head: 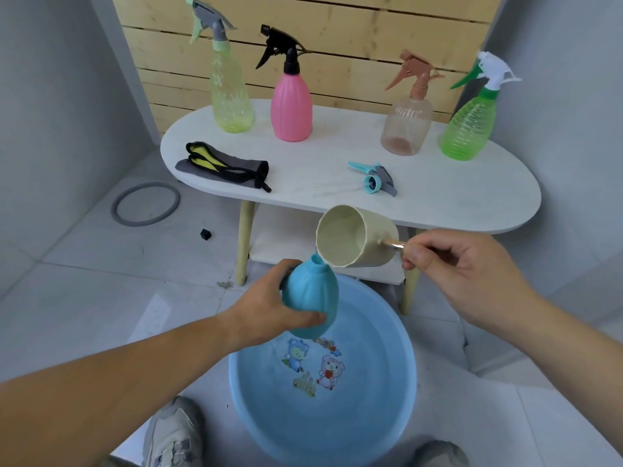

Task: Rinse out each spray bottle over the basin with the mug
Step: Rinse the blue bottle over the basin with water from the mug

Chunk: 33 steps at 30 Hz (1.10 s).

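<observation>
My left hand [269,305] grips a light blue bottle [312,298] with its spray head off, held upright over the blue basin [387,416]. My right hand [462,274] holds the metal handle of a cream mug [357,241]. The mug is tipped on its side, its rim touching the bottle's open neck. The bottle's blue and grey spray head [374,178] lies on the white table [455,200]. At the back of the table stand a yellow-green bottle [231,96], a pink bottle [291,106], a clear peach bottle [406,124] and a green bottle [470,128], all with spray heads on.
A folded grey and yellow cloth [222,165] lies on the table's left part. On the tiled floor are a grey ring [145,203] and a small black piece [206,234]. A lower shelf sits under the table behind the basin. My shoes [172,436] flank the basin.
</observation>
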Each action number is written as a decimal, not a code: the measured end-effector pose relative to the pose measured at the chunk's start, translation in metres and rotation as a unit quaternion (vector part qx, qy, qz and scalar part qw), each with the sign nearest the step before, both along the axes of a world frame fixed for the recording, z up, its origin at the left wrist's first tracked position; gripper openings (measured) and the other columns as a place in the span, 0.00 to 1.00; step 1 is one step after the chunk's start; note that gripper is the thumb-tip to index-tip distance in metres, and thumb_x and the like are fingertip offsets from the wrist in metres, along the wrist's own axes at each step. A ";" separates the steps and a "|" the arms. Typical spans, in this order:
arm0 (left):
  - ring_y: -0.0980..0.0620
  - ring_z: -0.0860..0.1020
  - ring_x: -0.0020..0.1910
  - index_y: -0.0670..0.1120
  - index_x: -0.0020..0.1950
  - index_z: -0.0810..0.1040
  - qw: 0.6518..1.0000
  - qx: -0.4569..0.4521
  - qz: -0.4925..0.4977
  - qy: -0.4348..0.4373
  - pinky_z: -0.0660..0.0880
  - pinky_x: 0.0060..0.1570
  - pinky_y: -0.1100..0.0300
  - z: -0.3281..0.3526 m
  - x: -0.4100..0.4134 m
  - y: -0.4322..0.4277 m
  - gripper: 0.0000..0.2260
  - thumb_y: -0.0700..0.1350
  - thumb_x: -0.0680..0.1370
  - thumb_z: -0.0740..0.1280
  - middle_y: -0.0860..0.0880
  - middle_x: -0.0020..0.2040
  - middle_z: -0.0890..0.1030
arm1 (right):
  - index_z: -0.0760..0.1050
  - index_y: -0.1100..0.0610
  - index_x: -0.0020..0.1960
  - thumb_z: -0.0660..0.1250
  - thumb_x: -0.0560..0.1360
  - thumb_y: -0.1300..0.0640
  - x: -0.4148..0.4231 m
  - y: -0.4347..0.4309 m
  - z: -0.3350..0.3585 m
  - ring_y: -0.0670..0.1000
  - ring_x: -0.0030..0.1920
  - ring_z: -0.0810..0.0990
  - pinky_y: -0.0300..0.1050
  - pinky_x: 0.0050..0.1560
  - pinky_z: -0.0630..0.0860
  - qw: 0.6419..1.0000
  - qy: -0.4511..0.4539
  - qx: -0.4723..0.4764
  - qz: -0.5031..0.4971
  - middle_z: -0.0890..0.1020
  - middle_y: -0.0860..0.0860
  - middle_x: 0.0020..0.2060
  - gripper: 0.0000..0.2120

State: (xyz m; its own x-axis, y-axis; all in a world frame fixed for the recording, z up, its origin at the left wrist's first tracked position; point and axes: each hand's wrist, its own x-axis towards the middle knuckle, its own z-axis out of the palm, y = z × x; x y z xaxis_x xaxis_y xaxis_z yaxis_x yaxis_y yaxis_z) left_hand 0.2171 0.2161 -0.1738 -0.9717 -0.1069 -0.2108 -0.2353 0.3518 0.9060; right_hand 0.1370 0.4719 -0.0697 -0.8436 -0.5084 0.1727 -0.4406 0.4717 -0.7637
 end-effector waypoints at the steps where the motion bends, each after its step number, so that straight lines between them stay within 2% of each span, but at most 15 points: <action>1: 0.60 0.81 0.53 0.60 0.63 0.71 1.000 0.001 -0.001 0.001 0.82 0.44 0.64 0.000 0.000 0.000 0.31 0.47 0.67 0.83 0.55 0.57 0.80 | 0.80 0.43 0.37 0.67 0.77 0.54 0.000 0.000 0.000 0.55 0.42 0.80 0.43 0.45 0.73 1.000 0.003 0.000 -0.002 0.84 0.44 0.37 0.11; 4: 0.59 0.81 0.54 0.62 0.63 0.70 1.000 -0.003 0.000 0.002 0.83 0.46 0.62 0.000 0.001 0.001 0.31 0.48 0.67 0.83 0.56 0.57 0.80 | 0.80 0.43 0.38 0.68 0.77 0.55 0.001 -0.001 0.001 0.50 0.41 0.79 0.39 0.43 0.72 1.000 0.020 0.004 -0.001 0.83 0.42 0.37 0.11; 6: 0.59 0.81 0.54 0.63 0.61 0.70 1.000 -0.003 0.002 0.002 0.84 0.48 0.59 -0.001 0.001 0.000 0.31 0.48 0.66 0.83 0.57 0.56 0.80 | 0.79 0.43 0.39 0.68 0.77 0.56 0.001 -0.001 0.003 0.46 0.41 0.79 0.31 0.41 0.71 0.999 0.032 0.008 0.003 0.83 0.41 0.38 0.11; 8: 0.60 0.81 0.54 0.64 0.60 0.70 1.000 -0.004 0.001 0.000 0.84 0.49 0.60 -0.001 0.001 0.000 0.31 0.48 0.66 0.83 0.57 0.56 0.80 | 0.80 0.44 0.39 0.68 0.77 0.56 0.001 -0.002 0.004 0.44 0.42 0.79 0.28 0.42 0.69 0.999 0.036 0.006 0.004 0.83 0.42 0.38 0.10; 11: 0.61 0.80 0.53 0.65 0.58 0.70 1.000 -0.007 -0.001 -0.002 0.83 0.48 0.62 0.000 0.001 0.000 0.30 0.48 0.66 0.83 0.58 0.56 0.80 | 0.80 0.45 0.40 0.67 0.77 0.56 0.000 -0.002 0.005 0.46 0.43 0.79 0.29 0.43 0.69 0.999 0.044 0.001 0.007 0.82 0.44 0.38 0.09; 16: 0.60 0.80 0.53 0.62 0.62 0.70 1.000 -0.012 0.001 -0.002 0.82 0.44 0.65 -0.001 0.000 0.001 0.32 0.47 0.67 0.83 0.57 0.56 0.79 | 0.79 0.44 0.40 0.68 0.77 0.57 0.000 -0.002 0.005 0.45 0.42 0.77 0.28 0.42 0.68 0.998 0.063 -0.002 0.016 0.81 0.45 0.37 0.10; 20: 0.59 0.80 0.54 0.61 0.63 0.70 1.000 -0.010 0.002 -0.003 0.82 0.44 0.65 -0.002 0.000 0.001 0.32 0.47 0.67 0.83 0.57 0.56 0.79 | 0.79 0.44 0.41 0.68 0.77 0.58 -0.001 -0.001 0.004 0.46 0.42 0.77 0.28 0.42 0.67 0.997 0.078 -0.003 0.018 0.80 0.46 0.36 0.10; 25: 0.66 0.80 0.50 0.63 0.60 0.71 1.000 -0.001 0.001 -0.002 0.81 0.42 0.67 -0.003 0.000 0.000 0.30 0.47 0.66 0.83 0.58 0.56 0.80 | 0.78 0.42 0.42 0.69 0.78 0.56 -0.002 0.000 0.004 0.45 0.43 0.78 0.28 0.43 0.68 0.995 0.100 -0.008 0.025 0.80 0.43 0.37 0.10; 27: 0.64 0.80 0.51 0.62 0.62 0.71 1.000 -0.005 0.001 -0.003 0.81 0.43 0.67 -0.003 0.000 0.000 0.31 0.47 0.66 0.83 0.58 0.56 0.80 | 0.77 0.40 0.42 0.67 0.77 0.53 -0.002 0.000 0.004 0.44 0.43 0.78 0.27 0.43 0.68 0.994 0.109 -0.008 0.029 0.79 0.42 0.37 0.08; 30: 0.61 0.80 0.53 0.62 0.62 0.70 1.000 -0.010 0.001 -0.003 0.82 0.44 0.65 -0.003 0.000 0.000 0.32 0.47 0.66 0.83 0.58 0.56 0.80 | 0.77 0.39 0.43 0.68 0.78 0.55 -0.004 0.001 0.002 0.44 0.44 0.78 0.28 0.44 0.68 0.993 0.114 -0.007 0.036 0.79 0.41 0.38 0.10; 33: 0.61 0.80 0.53 0.63 0.61 0.70 1.000 -0.012 -0.002 -0.001 0.81 0.44 0.66 -0.003 0.000 0.000 0.31 0.47 0.66 0.83 0.58 0.56 0.79 | 0.77 0.40 0.43 0.67 0.77 0.51 -0.005 0.001 0.000 0.45 0.44 0.78 0.29 0.45 0.68 0.991 0.127 -0.008 0.040 0.78 0.41 0.38 0.06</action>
